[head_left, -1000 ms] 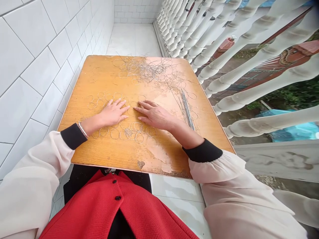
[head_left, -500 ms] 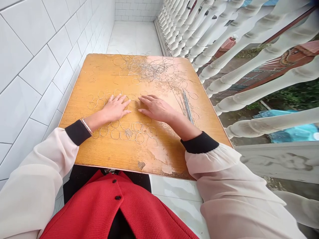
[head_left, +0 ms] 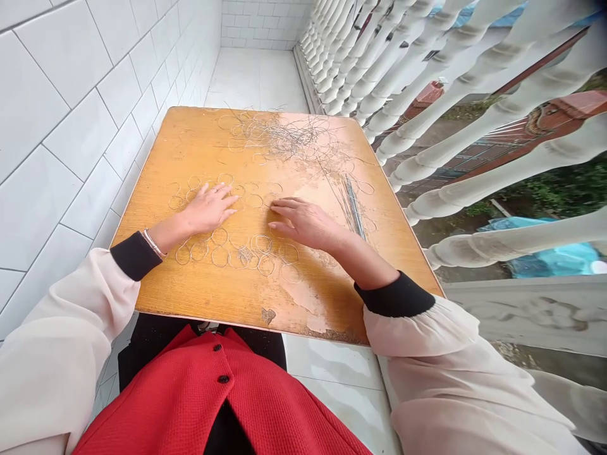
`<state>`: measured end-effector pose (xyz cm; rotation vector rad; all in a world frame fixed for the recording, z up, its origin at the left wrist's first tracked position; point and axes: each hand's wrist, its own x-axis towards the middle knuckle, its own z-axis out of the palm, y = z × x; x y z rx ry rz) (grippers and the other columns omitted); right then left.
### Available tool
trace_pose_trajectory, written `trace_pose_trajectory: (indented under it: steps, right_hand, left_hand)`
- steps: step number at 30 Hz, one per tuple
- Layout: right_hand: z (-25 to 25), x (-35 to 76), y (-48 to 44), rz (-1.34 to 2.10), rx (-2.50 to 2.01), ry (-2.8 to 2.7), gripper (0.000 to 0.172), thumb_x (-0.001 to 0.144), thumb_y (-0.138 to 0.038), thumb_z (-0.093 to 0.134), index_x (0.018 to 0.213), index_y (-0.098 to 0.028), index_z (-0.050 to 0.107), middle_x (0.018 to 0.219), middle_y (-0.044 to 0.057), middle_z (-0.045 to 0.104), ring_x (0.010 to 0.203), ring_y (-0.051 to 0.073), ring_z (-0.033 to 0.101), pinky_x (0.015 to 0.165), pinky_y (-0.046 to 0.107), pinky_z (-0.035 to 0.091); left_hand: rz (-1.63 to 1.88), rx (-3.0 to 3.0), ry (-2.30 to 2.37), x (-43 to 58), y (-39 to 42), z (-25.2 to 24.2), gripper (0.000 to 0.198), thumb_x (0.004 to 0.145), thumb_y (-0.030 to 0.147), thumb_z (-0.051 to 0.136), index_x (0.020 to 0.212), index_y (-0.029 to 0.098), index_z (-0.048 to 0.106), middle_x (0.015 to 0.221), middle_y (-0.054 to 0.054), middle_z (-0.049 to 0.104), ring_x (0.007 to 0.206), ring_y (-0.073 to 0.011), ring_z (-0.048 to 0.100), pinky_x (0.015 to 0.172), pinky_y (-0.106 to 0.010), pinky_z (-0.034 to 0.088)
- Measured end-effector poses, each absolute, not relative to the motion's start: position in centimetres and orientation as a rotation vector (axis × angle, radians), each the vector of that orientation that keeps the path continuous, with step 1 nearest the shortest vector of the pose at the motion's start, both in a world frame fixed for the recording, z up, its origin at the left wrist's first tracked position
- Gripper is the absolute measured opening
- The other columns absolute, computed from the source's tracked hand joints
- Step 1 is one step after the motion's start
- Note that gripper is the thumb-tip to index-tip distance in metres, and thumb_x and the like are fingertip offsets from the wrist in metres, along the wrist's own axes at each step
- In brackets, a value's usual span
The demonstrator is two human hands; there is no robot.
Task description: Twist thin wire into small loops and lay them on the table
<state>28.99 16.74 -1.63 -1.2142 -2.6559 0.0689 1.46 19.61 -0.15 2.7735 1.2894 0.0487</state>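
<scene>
My left hand (head_left: 208, 207) lies palm down with fingers stretched out over a row of thin wire rings (head_left: 176, 202) on the wooden table (head_left: 190, 291). Some of those rings are hidden under it. Right of centre, my right hand (head_left: 308, 221) hovers low or rests on the table, fingers extended, its tips close to a wire ring (head_left: 253, 201). Neither hand holds anything I can see. Nearer to me lies a second row of wire rings (head_left: 220, 255), with a small clump of fine wire (head_left: 245, 254) among them.
A tangled heap of loose wires (head_left: 294, 134) covers the table's far part. Right of my right hand lies a bundle of straight metal rods (head_left: 353, 208). A white tiled wall (head_left: 71, 126) runs along the left, a white balustrade (head_left: 427, 133) along the right.
My hands have moved apart: the left has slid a little to the left, the right slightly to the right and nearer me. More of the wire rings between them now shows.
</scene>
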Motion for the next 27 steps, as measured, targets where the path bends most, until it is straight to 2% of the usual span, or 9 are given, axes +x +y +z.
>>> trace_pose_trajectory:
  steps: [3, 5, 8, 13, 19, 23, 27]
  right_hand:
    - [-1.2, 29.1, 17.1, 0.098, -1.220, -2.551, 0.039, 0.098, -0.038, 0.046, 0.118, -0.018, 0.071, 0.121, 0.013, 0.072, 0.116, 0.030, 0.066, 0.103, 0.050, 0.052]
    - [-1.3, 28.9, 17.8, 0.080, -1.289, -2.454, 0.039, 0.097, -0.034, 0.047, 0.124, -0.017, 0.069, 0.127, 0.015, 0.069, 0.117, 0.032, 0.065, 0.102, 0.052, 0.052]
    - [-2.0, 28.3, 19.1, 0.070, -1.338, -2.434, 0.043, 0.093, -0.027, 0.050, 0.131, -0.016, 0.065, 0.138, 0.017, 0.062, 0.124, 0.034, 0.061, 0.104, 0.056, 0.049]
    - [-2.7, 28.0, 19.5, 0.123, -1.262, -2.536, 0.041, 0.092, -0.025, 0.048, 0.128, -0.017, 0.067, 0.134, 0.016, 0.064, 0.124, 0.033, 0.061, 0.107, 0.055, 0.048]
    - [-1.8, 27.7, 17.9, 0.092, -1.252, -2.574, 0.043, 0.096, -0.028, 0.043, 0.131, -0.014, 0.064, 0.139, 0.020, 0.060, 0.124, 0.034, 0.060, 0.105, 0.055, 0.049]
    - [-1.7, 27.0, 18.0, 0.094, -1.174, -2.657, 0.045, 0.099, -0.034, 0.038, 0.132, -0.015, 0.064, 0.144, 0.019, 0.056, 0.128, 0.034, 0.056, 0.107, 0.057, 0.046]
    - [-2.1, 26.7, 18.5, 0.109, -1.108, -2.713, 0.049, 0.100, -0.035, 0.035, 0.135, -0.014, 0.062, 0.143, 0.017, 0.059, 0.129, 0.034, 0.054, 0.111, 0.058, 0.043]
  left_hand:
    - [0.096, 2.747, 1.336, 1.6, 20.4, 0.2, 0.051, 0.101, 0.030, 0.039, 0.150, 0.015, 0.040, 0.158, -0.016, 0.040, 0.148, -0.0282, 0.035, 0.121, -0.050, 0.025]
    - [0.091, 2.725, 1.367, 2.0, 20.7, 0.4, 0.053, 0.100, 0.028, 0.041, 0.150, 0.011, 0.038, 0.157, -0.018, 0.040, 0.147, -0.0285, 0.036, 0.120, -0.049, 0.027]
    - [0.034, 2.720, 1.392, 2.8, 20.8, 0.5, 0.051, 0.099, 0.026, 0.046, 0.147, 0.009, 0.042, 0.152, -0.019, 0.047, 0.143, -0.0311, 0.041, 0.117, -0.050, 0.030]
    - [0.066, 2.742, 1.374, 3.0, 20.1, 0.2, 0.046, 0.096, 0.026, 0.053, 0.139, 0.010, 0.049, 0.142, -0.019, 0.056, 0.131, -0.0304, 0.054, 0.111, -0.047, 0.037]
    - [0.125, 2.747, 1.329, 2.0, 20.1, 0.4, 0.042, 0.097, 0.022, 0.048, 0.139, 0.015, 0.051, 0.141, -0.015, 0.058, 0.133, -0.0260, 0.053, 0.115, -0.048, 0.032]
    - [0.084, 2.790, 1.276, 1.5, 19.7, 0.4, 0.040, 0.099, 0.029, 0.044, 0.137, 0.020, 0.055, 0.138, -0.012, 0.061, 0.130, -0.0253, 0.054, 0.117, -0.051, 0.028]
    - [0.042, 2.840, 1.270, 1.6, 19.3, 0.2, 0.038, 0.100, 0.035, 0.043, 0.131, 0.024, 0.062, 0.141, -0.012, 0.059, 0.132, -0.0272, 0.053, 0.118, -0.056, 0.024]
